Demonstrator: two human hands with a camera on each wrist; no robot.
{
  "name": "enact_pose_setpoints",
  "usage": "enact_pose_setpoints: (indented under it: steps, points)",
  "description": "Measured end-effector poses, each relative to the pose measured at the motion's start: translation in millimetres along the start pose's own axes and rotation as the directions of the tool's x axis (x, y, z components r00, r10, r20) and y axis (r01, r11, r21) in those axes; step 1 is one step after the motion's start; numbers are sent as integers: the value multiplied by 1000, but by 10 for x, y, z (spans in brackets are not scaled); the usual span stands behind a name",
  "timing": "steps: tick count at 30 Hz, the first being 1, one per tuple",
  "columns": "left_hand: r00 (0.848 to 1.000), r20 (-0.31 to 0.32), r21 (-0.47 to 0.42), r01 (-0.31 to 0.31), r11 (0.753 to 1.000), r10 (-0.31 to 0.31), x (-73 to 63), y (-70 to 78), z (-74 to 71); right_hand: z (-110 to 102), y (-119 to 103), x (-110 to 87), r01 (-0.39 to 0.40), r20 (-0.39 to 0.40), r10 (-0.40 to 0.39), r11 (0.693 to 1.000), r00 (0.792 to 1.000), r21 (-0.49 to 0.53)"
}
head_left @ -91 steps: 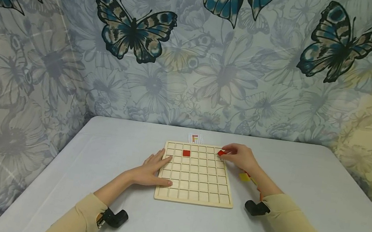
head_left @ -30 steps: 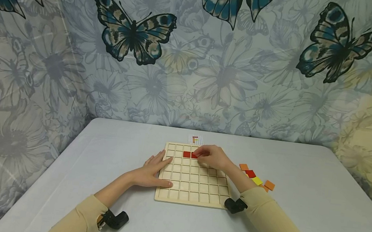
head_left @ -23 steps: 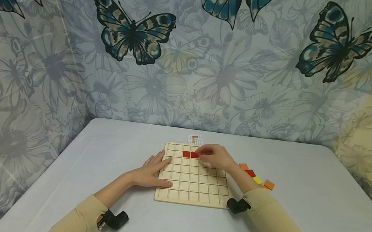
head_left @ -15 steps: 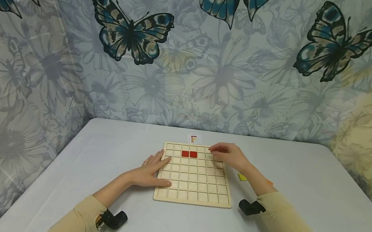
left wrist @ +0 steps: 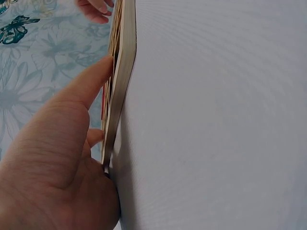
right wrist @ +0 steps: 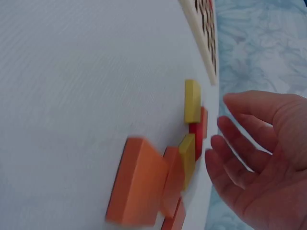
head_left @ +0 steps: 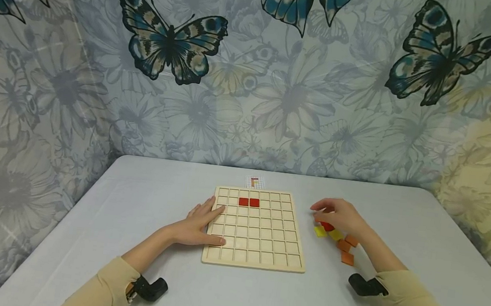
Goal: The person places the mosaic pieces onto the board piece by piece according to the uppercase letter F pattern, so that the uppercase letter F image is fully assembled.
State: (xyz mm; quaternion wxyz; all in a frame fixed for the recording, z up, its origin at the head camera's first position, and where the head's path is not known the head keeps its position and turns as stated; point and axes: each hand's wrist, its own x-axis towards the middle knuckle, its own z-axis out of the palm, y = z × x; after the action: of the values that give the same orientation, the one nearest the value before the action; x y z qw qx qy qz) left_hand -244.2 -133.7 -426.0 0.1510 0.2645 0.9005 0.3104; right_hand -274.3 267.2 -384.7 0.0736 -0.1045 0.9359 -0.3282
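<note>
A pale wooden grid board (head_left: 271,249) lies on the table, with two red square tiles (head_left: 254,202) side by side in a row near its far edge. My left hand (head_left: 195,225) rests on the board's left edge, thumb and fingers spread; the left wrist view shows the thumb (left wrist: 79,91) against the frame. To the right of the board, my right hand (head_left: 342,218) hovers over a loose pile of tiles, fingers slightly bent and holding nothing. In that pile are yellow tiles (right wrist: 193,101), a red tile (right wrist: 195,139) and several orange tiles (right wrist: 136,187).
A small printed card (head_left: 255,182) with a coloured grid pattern lies just behind the board. The white-covered table (head_left: 178,181) runs back to a butterfly-patterned cloth (head_left: 292,103). Black wrist cameras (head_left: 152,289) are strapped to both wrists.
The right hand brought a red tile to the board and set it beside the first one. It then let go and moved right, back over the loose tiles. The left hand stayed put.
</note>
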Motion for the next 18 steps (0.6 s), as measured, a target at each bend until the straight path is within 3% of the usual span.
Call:
enact_pose_setpoints:
  steps: [11, 18]
  points:
    - [1000, 2, 5, 1, 1000, -1, -6, -8, -7, -77, 163, -146, -18, 90, 22, 999, 996, -50]
    - [1000, 1, 0, 5, 1000, -5, -2, -12, 3, -72, 173, -177, -13, 73, 16, 999, 997, -46]
